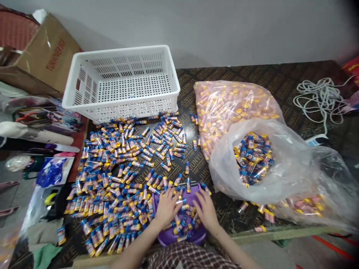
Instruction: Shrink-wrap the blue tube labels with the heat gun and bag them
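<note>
A: Where are the hands?
B: At the purple basin (189, 196): the left hand (166, 207) reaches in, the right hand (206, 211) is spread wide at the right rim
A: Left one holding anything?
B: Its fingertips blur, so I can't tell
A: And the small tubes (112, 183)?
B: Some in the basin, many strewn left of it across the tabletop (187, 86), before the white crate (126, 107)

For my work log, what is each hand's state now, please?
Left hand: over purple tub; whether holding tubes cannot be told.
Right hand: open, fingers spread.
</note>
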The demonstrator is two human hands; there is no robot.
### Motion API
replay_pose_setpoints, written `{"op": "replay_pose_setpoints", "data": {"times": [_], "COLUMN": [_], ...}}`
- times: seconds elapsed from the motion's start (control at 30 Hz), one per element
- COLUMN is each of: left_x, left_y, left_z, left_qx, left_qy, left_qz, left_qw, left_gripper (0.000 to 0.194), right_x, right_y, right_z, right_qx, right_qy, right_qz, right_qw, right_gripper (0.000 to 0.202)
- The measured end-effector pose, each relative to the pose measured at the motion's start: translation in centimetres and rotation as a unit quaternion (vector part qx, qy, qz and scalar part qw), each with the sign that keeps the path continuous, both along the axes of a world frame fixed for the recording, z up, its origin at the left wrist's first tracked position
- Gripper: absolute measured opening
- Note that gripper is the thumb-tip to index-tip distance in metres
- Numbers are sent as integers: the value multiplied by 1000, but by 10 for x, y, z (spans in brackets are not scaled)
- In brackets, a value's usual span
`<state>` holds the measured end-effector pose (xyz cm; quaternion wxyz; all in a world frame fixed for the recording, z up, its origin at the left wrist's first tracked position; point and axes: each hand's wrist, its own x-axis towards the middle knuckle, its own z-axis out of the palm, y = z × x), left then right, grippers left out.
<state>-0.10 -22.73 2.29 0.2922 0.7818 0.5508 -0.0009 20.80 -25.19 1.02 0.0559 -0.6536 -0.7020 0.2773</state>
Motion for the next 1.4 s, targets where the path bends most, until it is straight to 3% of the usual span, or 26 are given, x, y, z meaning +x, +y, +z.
{"op": "replay_pose_setpoints", "data": {"times": [0.07,0.13,0.23,0.37,0.43,0.53,0.6,0.7,0.83,1.0,1.07,1.17,1.23,1.3,1.4], "left_x": [7,11,9,-7,-23,-53,-71,-88,-82,-44,-30,-23,-26,-31,-38], "left_y": [-25,-43,-42,5,34,71,88,103,108,95,84,58,36,13,-2], "left_z": [2,5,12,20,17,1,-13,-30,-40,-39,-40,-41,-40,-35,-21], "left_qx": [-35,-66,-64,-5,41,91,73,39,65,72,73,58,37,10,-23], "left_qy": [-17,-20,-8,15,64,152,180,195,178,106,79,61,43,19,6], "left_qz": [-34,-55,-32,29,106,289,385,426,368,212,171,159,137,88,21], "left_qw": [999,996,997,999,991,941,902,883,910,969,979,984,989,996,1000], "left_gripper": [42,39,32,33,38,62,74,75,67,50,47,47,50,51,40], "right_x": [20,31,39,52,58,56,49,37,21,-28,-50,-66,-59,-43,-20], "right_y": [16,32,46,45,41,39,43,58,94,123,114,74,39,14,21], "right_z": [-2,-4,-3,-2,-3,-8,-14,-22,-31,-37,-37,-33,-27,-16,7], "right_qx": [8,-8,-37,-34,-10,-3,-22,-32,-23,-34,-40,-51,-67,-101,-177], "right_qy": [-76,-149,-217,-260,-273,-261,-229,-183,-145,-77,-60,-31,5,32,60], "right_qz": [-53,-59,-69,-99,-81,-40,-34,-50,-35,24,37,30,55,120,204], "right_qw": [996,987,973,960,959,965,973,981,989,996,997,998,996,987,961], "right_gripper": [43,49,51,44,45,58,62,62,65,73,71,63,64,68,65]}}
